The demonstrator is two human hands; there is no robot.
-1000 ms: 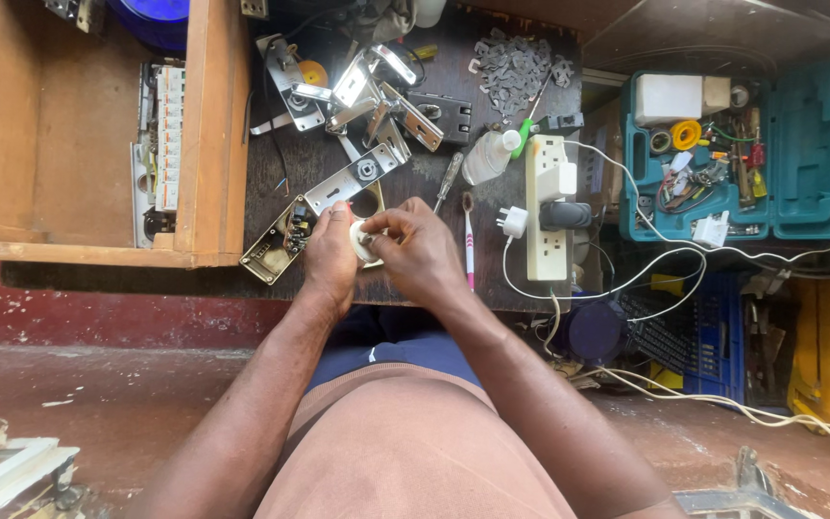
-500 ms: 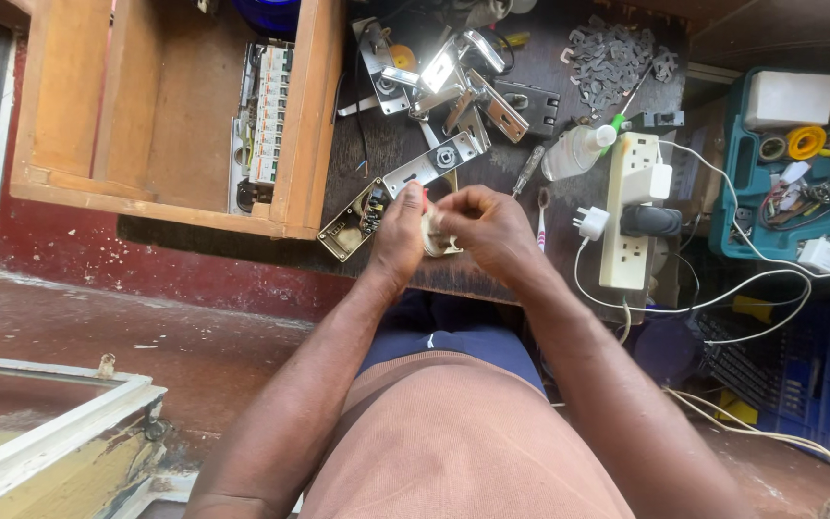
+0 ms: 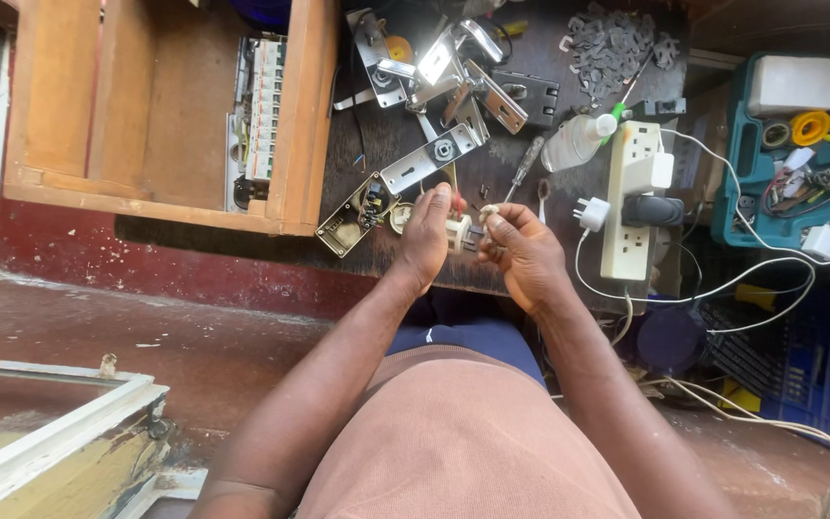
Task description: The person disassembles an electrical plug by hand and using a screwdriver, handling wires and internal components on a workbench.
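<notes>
**Both hands close on a small white fitting at the edge of a cluttered bench**

A dark workbench [image 3: 386, 154] fills the top of the view, and a wooden cabinet [image 3: 146, 115] stands on its left part, with a row of pale circuit breakers [image 3: 263, 106] set upright inside its right end. To the right, off the bench, a teal tool case [image 3: 799, 183] lies open, full of small parts and tape rolls. A white power strip [image 3: 631, 202] lies lengthways on the bench's right side, with a white plug [image 3: 590, 213] on a lead just beside it. Shiny metal door-lock plates [image 3: 444, 77] are heaped at the top middle, a pile of small grey pieces [image 3: 617, 43] sits further right, and a clear plastic bottle [image 3: 573, 144] lies tilted near the strip. A screwdriver [image 3: 523, 165] lies just above the hands.

At the bench's near edge, the left hand [image 3: 427, 240] and the right hand [image 3: 523, 252] meet. Between them is a small white fitting [image 3: 460, 233]. The left hand's fingers curl shut around its left side; the right hand pinches the other end between thumb and fingertips, the remaining fingers folded in. What kind of fitting it is cannot be told
</notes>
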